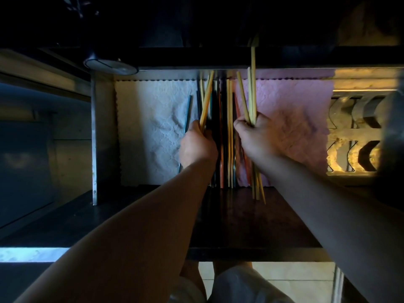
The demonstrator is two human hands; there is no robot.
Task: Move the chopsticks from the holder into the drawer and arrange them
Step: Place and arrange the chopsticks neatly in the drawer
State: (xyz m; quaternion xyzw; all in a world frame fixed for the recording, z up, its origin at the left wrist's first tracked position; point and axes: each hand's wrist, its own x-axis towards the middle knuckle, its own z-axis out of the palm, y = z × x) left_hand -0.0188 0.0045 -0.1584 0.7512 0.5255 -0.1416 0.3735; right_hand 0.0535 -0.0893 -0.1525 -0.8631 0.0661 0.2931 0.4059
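A few pale chopsticks (206,99) are gripped in the curled fingers of the left hand (197,145), and a longer bundle (252,95) is clasped by the right hand (255,136), both above the open drawer (94,127). Dark and coloured chopsticks (229,127) are laid lengthwise in it, between a white cloth (153,127) and a pink cloth (295,119)

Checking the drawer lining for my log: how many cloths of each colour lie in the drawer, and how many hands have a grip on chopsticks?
White cloth: 1
Pink cloth: 1
Hands gripping chopsticks: 2, left hand and right hand
Total: 4
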